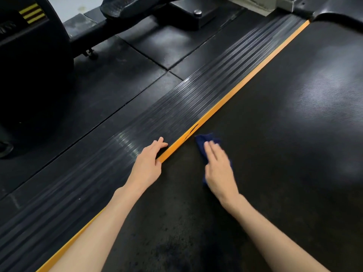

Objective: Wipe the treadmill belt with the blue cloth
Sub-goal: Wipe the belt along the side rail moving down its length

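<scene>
The black textured treadmill belt [275, 124] fills the right half of the head view. A dark blue cloth [205, 139] lies on the belt close to its left edge. My right hand [220, 167] presses flat on the cloth with straight fingers, covering most of it. My left hand [148, 163] rests on the ribbed black side rail [176, 107], its fingers straight and its thumb at the orange strip [235, 93] that runs between rail and belt.
Left of the rail lies black rubber tile flooring [121, 75]. Another black exercise machine [29, 65] with yellow stripes stands at the far left, its base beam [137, 18] crossing the top. The treadmill's front cover [337, 8] is at the top right.
</scene>
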